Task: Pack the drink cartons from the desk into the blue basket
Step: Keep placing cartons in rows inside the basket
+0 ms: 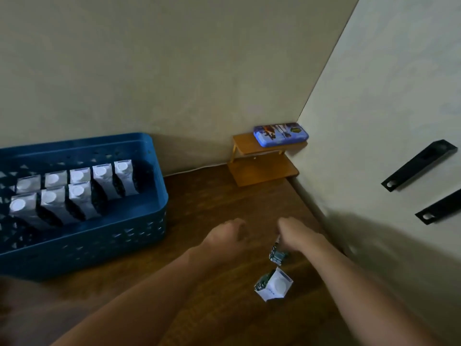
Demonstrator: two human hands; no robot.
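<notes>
Mostly packed: eight drink cartons (pixel 74 193) standing in two rows inside the blue basket (pixel 139 236) at the tabletop's (pixel 212 196) far left, room left at its right end. Two more waiting near the right edge: one carton (pixel 274 285) standing alone nearest the front edge, another carton (pixel 277 254) just beyond it, half hidden under the right hand (pixel 299 233). Right hand over that carton, fingers blurred; contact or clamp impossible to tell. Left hand (pixel 224 236) beside it, fingers loosely curled, holding nothing. No readable writing on any carton; only white round seals on top. Picture-printed blue tin (pixel 280 134) on a small wooden shelf (pixel 252 151) in the far corner, lettering illegible.
</notes>
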